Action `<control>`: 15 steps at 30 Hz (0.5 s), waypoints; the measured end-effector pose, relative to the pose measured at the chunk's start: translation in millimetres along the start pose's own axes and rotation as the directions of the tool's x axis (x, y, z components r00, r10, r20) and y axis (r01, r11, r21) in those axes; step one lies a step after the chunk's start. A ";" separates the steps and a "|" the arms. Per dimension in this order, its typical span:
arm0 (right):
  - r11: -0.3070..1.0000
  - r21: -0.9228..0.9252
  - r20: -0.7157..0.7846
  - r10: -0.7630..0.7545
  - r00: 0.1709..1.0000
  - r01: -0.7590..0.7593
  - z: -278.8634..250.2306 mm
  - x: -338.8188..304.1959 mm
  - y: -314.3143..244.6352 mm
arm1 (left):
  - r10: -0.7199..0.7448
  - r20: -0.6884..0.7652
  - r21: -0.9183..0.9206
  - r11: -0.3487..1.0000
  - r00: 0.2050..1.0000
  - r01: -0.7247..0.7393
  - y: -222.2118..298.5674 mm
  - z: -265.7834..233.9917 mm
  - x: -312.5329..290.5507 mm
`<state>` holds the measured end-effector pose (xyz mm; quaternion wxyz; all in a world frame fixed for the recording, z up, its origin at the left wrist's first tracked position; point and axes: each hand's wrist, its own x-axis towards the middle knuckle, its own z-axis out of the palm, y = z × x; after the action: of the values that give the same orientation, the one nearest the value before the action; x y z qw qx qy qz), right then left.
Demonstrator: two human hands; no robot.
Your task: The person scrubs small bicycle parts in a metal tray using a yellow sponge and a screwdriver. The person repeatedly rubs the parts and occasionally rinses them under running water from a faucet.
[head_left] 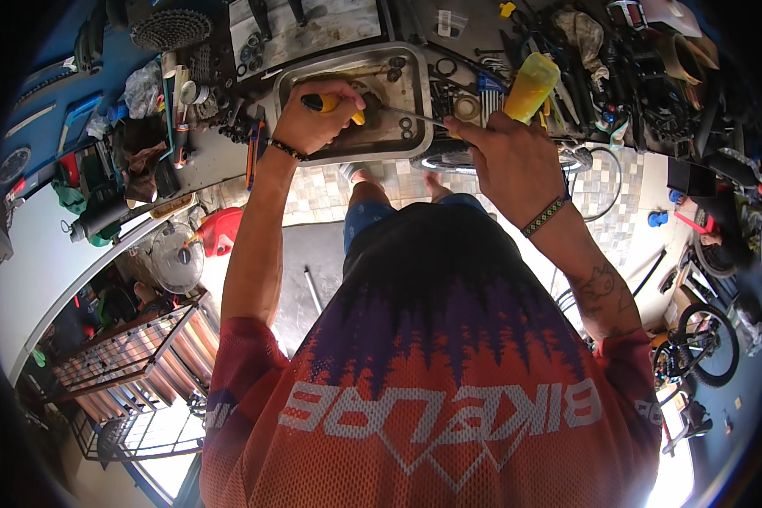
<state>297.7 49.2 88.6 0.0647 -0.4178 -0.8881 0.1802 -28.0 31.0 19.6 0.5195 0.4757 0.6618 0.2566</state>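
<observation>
Left grip (323,123) around a yellow-and-black handle (318,102), right grip (514,161) on a thin metal rod (413,114), metal tray (377,140) below

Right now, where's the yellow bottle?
Head view, upper right of centre: just beyond the right hand, with the tray off to its left. The bottle looks tilted.

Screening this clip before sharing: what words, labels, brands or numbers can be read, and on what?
Shirt front: large white capitals, upside down, legible; wording withheld.
Sleeves: white lettering, only partly in view.
Label on small clear bag: too small to read.
Elsewhere: nothing I can read.
</observation>
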 end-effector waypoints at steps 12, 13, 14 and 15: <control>0.996 0.022 0.061 0.080 0.995 -0.081 3.1 -2.2 -7.3 | -0.054 0.043 -0.090 0.994 0.998 0.058 -8.7 -15.0 -0.8; 0.996 0.014 0.075 0.089 0.993 -0.090 2.4 -2.5 -8.7 | -0.075 0.064 -0.131 0.988 0.995 0.083 -7.8 -18.0 -0.5; 0.995 0.007 0.089 0.098 0.991 -0.099 1.9 -2.6 -9.7 | -0.027 0.014 -0.072 0.997 1.000 0.028 -6.8 -17.4 -1.0; 0.995 0.003 0.088 0.096 0.991 -0.097 1.8 -2.3 -10.2 | 0.024 -0.033 -0.010 1.000 0.999 -0.025 -5.0 -16.6 -2.6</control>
<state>291.4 41.0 90.8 0.0181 -0.4517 -0.8682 0.2046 -45.2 29.1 22.0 0.5077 0.4769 0.6631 0.2740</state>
